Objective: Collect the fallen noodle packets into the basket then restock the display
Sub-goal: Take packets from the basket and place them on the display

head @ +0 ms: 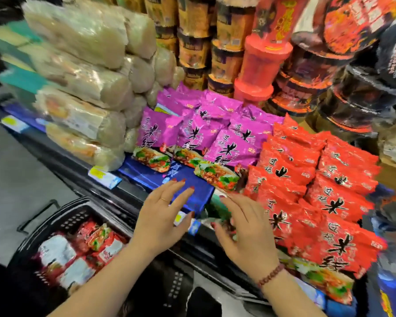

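A black plastic basket point(62, 216) stands on the floor at lower left, with several red and white noodle packets point(78, 255) in it. On the shelf lie purple noodle packets point(229, 145) in the middle and a pile of red noodle packets point(318, 202) to their right. My left hand point(162, 216) hovers over the blue shelf liner point(192, 193), fingers spread, holding nothing. My right hand point(245, 232) hangs beside the red pile with fingers curled and apart, above a blurred packet at the shelf edge; no grip shows.
Long clear bags of pale noodles point(82, 88) are stacked on the left of the shelf. Cup and bowl noodles point(261, 65) stand in columns behind the packets. Price tags point(103, 176) line the shelf edge. Grey floor point(14, 179) lies to the left.
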A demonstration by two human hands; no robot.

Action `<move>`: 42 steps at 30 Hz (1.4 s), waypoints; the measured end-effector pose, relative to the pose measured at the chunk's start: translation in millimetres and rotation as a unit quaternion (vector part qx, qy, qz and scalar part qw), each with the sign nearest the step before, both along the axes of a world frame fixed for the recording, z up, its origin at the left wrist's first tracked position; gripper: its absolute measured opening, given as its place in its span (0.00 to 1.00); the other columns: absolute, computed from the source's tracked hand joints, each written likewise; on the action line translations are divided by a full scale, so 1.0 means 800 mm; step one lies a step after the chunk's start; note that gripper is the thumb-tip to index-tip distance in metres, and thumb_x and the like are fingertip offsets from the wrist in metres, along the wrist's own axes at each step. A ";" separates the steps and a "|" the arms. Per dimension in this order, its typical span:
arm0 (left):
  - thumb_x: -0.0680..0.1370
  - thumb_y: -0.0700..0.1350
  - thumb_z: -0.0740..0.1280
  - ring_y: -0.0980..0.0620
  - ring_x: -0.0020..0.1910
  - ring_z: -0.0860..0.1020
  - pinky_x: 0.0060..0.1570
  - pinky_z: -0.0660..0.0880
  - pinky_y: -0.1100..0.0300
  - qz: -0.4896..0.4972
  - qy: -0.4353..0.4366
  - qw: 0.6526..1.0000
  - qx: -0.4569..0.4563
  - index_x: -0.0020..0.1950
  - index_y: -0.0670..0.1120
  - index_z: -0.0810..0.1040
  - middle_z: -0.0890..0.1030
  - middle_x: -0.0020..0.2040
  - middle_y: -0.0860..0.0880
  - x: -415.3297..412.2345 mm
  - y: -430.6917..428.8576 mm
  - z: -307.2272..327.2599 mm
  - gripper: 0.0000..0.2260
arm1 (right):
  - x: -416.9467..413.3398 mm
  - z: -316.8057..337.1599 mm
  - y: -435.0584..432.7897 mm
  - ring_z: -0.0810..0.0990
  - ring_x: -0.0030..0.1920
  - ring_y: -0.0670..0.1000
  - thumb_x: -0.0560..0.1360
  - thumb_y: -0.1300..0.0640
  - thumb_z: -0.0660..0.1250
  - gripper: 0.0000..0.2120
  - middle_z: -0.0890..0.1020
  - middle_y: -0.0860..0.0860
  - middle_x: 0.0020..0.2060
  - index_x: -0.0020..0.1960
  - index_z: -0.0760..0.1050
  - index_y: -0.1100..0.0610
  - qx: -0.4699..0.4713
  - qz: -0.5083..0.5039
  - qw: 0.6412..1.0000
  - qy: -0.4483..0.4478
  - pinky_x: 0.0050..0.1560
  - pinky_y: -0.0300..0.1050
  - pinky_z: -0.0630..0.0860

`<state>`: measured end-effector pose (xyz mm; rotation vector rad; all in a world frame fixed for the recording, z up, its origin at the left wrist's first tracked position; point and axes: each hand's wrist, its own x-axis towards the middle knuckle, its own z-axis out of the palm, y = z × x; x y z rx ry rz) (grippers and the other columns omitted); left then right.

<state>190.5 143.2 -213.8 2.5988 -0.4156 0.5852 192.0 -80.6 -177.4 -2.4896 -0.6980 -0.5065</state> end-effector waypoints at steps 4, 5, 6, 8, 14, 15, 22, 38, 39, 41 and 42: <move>0.74 0.52 0.67 0.40 0.61 0.76 0.58 0.74 0.45 0.129 0.023 0.991 0.001 0.66 0.47 0.73 0.77 0.62 0.44 -0.048 0.110 -0.008 0.21 | 0.019 -0.015 0.108 0.77 0.60 0.56 0.73 0.47 0.67 0.22 0.79 0.53 0.59 0.62 0.77 0.58 0.001 0.116 0.993 0.027 0.61 0.52 0.72; 0.74 0.52 0.67 0.40 0.60 0.76 0.57 0.75 0.45 0.156 0.029 0.987 -0.002 0.65 0.46 0.74 0.77 0.61 0.44 -0.063 0.137 -0.009 0.21 | 0.021 -0.021 0.137 0.77 0.60 0.56 0.73 0.46 0.67 0.22 0.79 0.53 0.58 0.61 0.77 0.58 -0.006 0.138 0.990 0.034 0.60 0.52 0.72; 0.74 0.51 0.67 0.40 0.58 0.77 0.56 0.75 0.45 0.180 0.032 0.983 -0.004 0.64 0.46 0.74 0.78 0.60 0.44 -0.079 0.161 -0.010 0.21 | 0.021 -0.026 0.166 0.77 0.59 0.56 0.73 0.45 0.67 0.22 0.79 0.52 0.58 0.61 0.77 0.57 -0.017 0.158 0.986 0.041 0.60 0.52 0.73; 0.73 0.50 0.67 0.41 0.57 0.76 0.54 0.75 0.48 0.227 0.038 0.973 -0.003 0.63 0.46 0.74 0.78 0.58 0.45 -0.115 0.207 -0.015 0.19 | 0.020 -0.036 0.223 0.77 0.59 0.54 0.71 0.45 0.67 0.22 0.79 0.51 0.58 0.61 0.77 0.56 -0.039 0.200 0.978 0.049 0.60 0.50 0.72; 0.72 0.54 0.63 0.44 0.57 0.75 0.51 0.79 0.49 0.375 0.127 0.918 0.009 0.62 0.43 0.79 0.79 0.58 0.44 -0.225 0.317 -0.050 0.23 | -0.001 -0.067 0.361 0.77 0.59 0.52 0.71 0.43 0.66 0.23 0.80 0.49 0.57 0.62 0.77 0.54 -0.091 0.305 0.942 0.108 0.60 0.48 0.74; 0.72 0.55 0.63 0.44 0.57 0.75 0.50 0.79 0.49 0.394 0.144 0.908 0.001 0.61 0.42 0.79 0.79 0.57 0.44 -0.239 0.329 -0.056 0.23 | -0.003 -0.074 0.377 0.78 0.58 0.52 0.71 0.44 0.65 0.23 0.80 0.49 0.57 0.62 0.77 0.54 -0.098 0.317 0.936 0.120 0.59 0.49 0.76; 0.72 0.60 0.61 0.44 0.58 0.76 0.52 0.78 0.48 0.511 0.232 0.824 -0.077 0.64 0.45 0.78 0.79 0.59 0.47 -0.300 0.367 -0.106 0.27 | -0.003 -0.113 0.472 0.79 0.54 0.54 0.67 0.49 0.73 0.21 0.81 0.49 0.53 0.58 0.75 0.52 -0.140 0.375 0.898 0.181 0.53 0.51 0.78; 0.70 0.57 0.66 0.39 0.65 0.72 0.60 0.72 0.46 0.641 0.299 0.664 -0.240 0.68 0.45 0.75 0.73 0.69 0.42 -0.323 0.373 -0.381 0.29 | -0.021 -0.419 0.647 0.71 0.64 0.54 0.73 0.48 0.70 0.26 0.75 0.53 0.62 0.68 0.71 0.55 -0.224 0.400 0.796 0.395 0.66 0.50 0.68; 0.70 0.57 0.66 0.40 0.67 0.70 0.62 0.70 0.46 0.645 0.290 0.662 -0.249 0.69 0.45 0.74 0.72 0.70 0.42 -0.323 0.373 -0.398 0.30 | -0.024 -0.444 0.654 0.70 0.65 0.55 0.73 0.47 0.70 0.27 0.74 0.54 0.64 0.69 0.70 0.55 -0.232 0.397 0.791 0.404 0.66 0.50 0.68; 0.72 0.56 0.67 0.45 0.69 0.65 0.65 0.66 0.48 0.655 0.273 0.653 -0.265 0.71 0.46 0.72 0.69 0.73 0.44 -0.325 0.373 -0.431 0.29 | -0.030 -0.489 0.672 0.70 0.66 0.56 0.73 0.45 0.69 0.29 0.74 0.55 0.64 0.69 0.69 0.56 -0.247 0.390 0.787 0.409 0.66 0.51 0.68; 0.73 0.54 0.69 0.46 0.71 0.63 0.67 0.65 0.48 0.659 0.268 0.646 -0.276 0.73 0.48 0.70 0.67 0.75 0.46 -0.326 0.373 -0.447 0.29 | -0.034 -0.510 0.681 0.69 0.67 0.56 0.73 0.45 0.70 0.30 0.73 0.55 0.66 0.71 0.68 0.56 -0.252 0.383 0.786 0.415 0.67 0.49 0.66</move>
